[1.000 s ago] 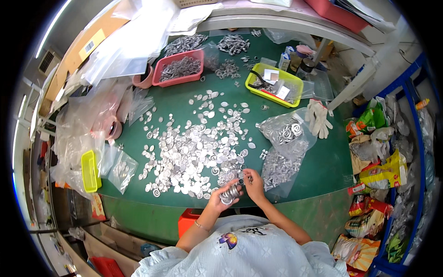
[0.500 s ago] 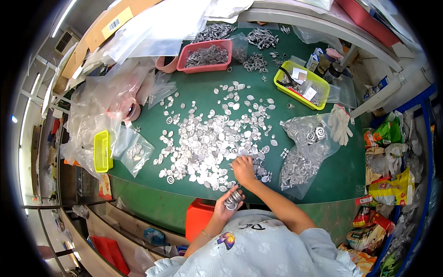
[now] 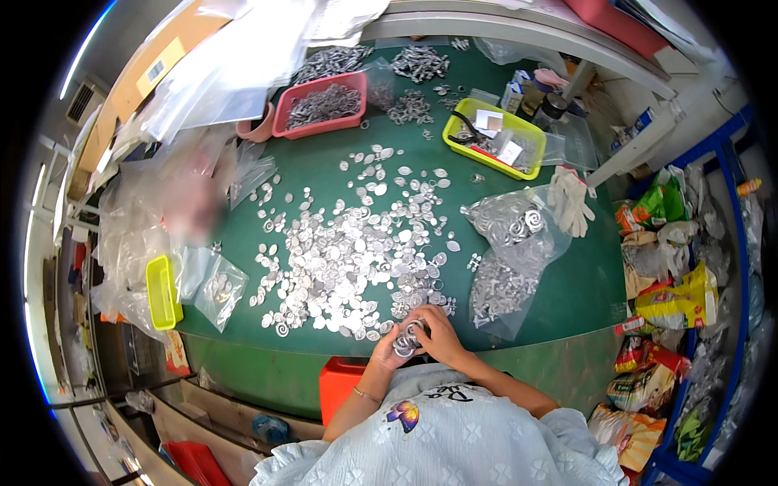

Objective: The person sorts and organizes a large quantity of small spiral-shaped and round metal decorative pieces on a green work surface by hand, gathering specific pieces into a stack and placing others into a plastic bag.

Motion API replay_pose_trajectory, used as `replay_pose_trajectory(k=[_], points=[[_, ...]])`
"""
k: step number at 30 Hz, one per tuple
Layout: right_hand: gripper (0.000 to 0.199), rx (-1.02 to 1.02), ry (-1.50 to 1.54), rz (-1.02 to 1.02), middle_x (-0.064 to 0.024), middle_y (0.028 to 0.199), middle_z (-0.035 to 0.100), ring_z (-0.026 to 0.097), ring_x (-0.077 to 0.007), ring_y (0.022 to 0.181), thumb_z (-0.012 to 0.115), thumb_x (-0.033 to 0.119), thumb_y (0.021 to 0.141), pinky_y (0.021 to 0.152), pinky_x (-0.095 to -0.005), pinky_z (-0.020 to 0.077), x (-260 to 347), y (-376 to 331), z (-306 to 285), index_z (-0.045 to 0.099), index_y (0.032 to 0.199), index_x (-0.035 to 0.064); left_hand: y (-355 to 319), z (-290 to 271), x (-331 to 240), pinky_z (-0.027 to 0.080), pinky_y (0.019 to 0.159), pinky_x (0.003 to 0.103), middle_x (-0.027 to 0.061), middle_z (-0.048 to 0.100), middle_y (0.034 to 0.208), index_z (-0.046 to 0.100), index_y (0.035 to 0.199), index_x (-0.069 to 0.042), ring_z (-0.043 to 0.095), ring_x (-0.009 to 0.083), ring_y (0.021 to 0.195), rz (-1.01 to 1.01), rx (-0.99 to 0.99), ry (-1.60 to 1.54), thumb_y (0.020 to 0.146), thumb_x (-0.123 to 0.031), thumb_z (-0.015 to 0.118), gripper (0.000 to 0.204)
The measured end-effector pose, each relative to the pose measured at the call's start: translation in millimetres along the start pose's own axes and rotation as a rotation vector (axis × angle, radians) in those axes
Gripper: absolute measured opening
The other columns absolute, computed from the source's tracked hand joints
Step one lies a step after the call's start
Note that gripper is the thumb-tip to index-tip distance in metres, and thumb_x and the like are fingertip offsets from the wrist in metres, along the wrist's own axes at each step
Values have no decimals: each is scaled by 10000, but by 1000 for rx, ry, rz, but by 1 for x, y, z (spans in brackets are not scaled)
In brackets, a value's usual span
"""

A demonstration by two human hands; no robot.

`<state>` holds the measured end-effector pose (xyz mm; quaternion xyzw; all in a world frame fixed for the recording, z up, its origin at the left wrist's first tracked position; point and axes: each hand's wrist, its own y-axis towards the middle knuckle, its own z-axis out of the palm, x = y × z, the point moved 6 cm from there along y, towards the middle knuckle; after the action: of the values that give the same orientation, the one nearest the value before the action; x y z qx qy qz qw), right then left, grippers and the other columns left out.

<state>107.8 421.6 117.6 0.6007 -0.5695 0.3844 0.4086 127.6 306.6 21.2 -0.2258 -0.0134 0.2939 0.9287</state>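
Observation:
At the near edge of the green table (image 3: 519,320), my left hand (image 3: 386,348) is closed round a clump of silver ring-shaped metal pieces (image 3: 408,340). My right hand (image 3: 442,336) has its fingers bent over the same clump from the right, touching it; whether it pinches one piece is hidden. Just beyond both hands spreads a wide pile of flat silver metal pieces (image 3: 328,263), round and leaf-shaped, some with a spiral. Small silver pieces (image 3: 421,293) lie closest to my right fingers.
Clear bags of silver parts (image 3: 506,283) lie on the right beside white gloves (image 3: 570,202). A pink tray (image 3: 282,121) and a yellow tray (image 3: 456,146) of parts stand at the back. On the left are a small yellow tray (image 3: 164,304) and plastic bags (image 3: 130,219).
My right hand has drawn back from the pile to the clump in my left hand. The whole view has shifted a little, so the table appears further left.

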Motion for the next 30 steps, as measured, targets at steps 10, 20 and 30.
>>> replay_pose_trajectory(k=[10,20,30], points=[[169,-543,272,236,-69,840,617,565,-112,719,548,61,853,659,-246,450,-27,-44,-85,558,1008,-4,43,102,10,535,751,386,168,517,1174,477,1181,-68,526,331,1069,-168,72,67,819,-208,579,401],[129,-463,380,406,-45,792,631,544,-79,687,536,61,855,624,-224,433,-66,-74,-97,590,961,11,160,273,18,492,833,396,132,547,1119,545,1056,-65,526,312,1049,-29,-60,114,832,-172,541,248],[139,-398,350,427,-49,794,631,569,-102,731,541,82,861,655,-232,445,-79,-84,-100,589,975,18,168,287,16,236,1027,463,118,341,1342,218,1384,-63,356,290,1224,277,-71,436,805,-195,510,662]])
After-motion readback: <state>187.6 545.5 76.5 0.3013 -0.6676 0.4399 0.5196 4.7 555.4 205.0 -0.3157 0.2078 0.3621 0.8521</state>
